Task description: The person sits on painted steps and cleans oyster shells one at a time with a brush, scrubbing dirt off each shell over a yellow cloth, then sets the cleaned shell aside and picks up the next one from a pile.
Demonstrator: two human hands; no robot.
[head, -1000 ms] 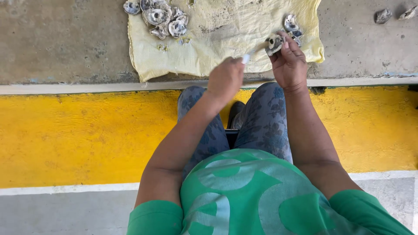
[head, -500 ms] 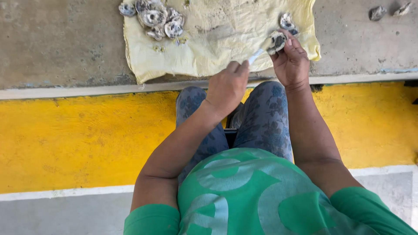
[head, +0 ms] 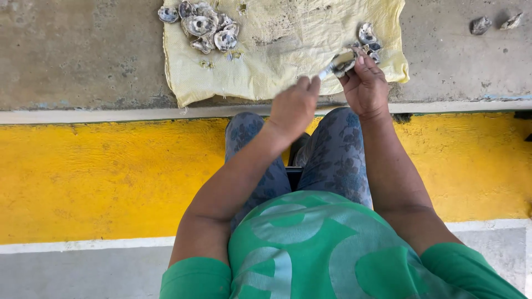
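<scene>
While right hand grips oyster, left hand wields blade

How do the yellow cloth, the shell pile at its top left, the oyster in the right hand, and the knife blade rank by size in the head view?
Largest to smallest:
1. Yellow cloth
2. Shell pile
3. Oyster held by the right hand
4. Knife blade, held by the left hand; only its tip shows, so this rank is unsure.

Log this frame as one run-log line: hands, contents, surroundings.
left hand: grips knife | right hand: holds oyster, blade tip at shell | shell pile on yellow cloth
</scene>
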